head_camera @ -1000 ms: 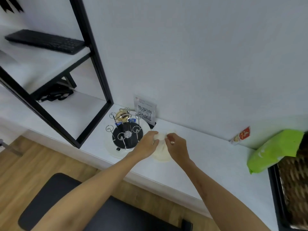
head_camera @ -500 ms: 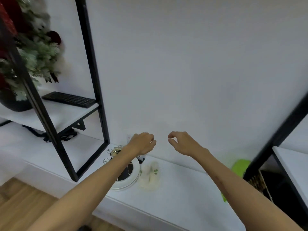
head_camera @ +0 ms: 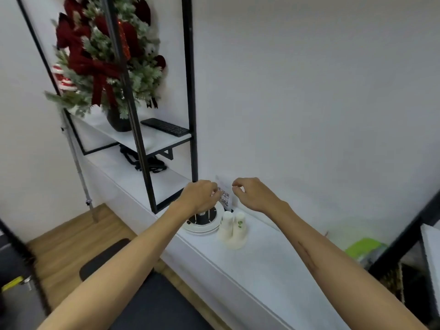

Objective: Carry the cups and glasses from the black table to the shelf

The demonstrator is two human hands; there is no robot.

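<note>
Two white paper cups with green leaf prints (head_camera: 232,228) set upside down on long white shelf (head_camera: 262,265), left hand (head_camera: 202,198) and right hand (head_camera: 253,195) raised above, fingers loosely curled, nothing held.

QR card (head_camera: 225,197): a white card printed with a black QR code stood between the left hand (head_camera: 202,198) and the right hand (head_camera: 256,195), partly hidden behind the left fingers; no words on it could be read.
Paper cups (head_camera: 232,226): two white cups stood upside down just below the hands, each bearing a small green printed mark; no lettering was legible.
Keyboard (head_camera: 166,127): it lay well above and left of the left hand, its key legends too small to read.
</note>
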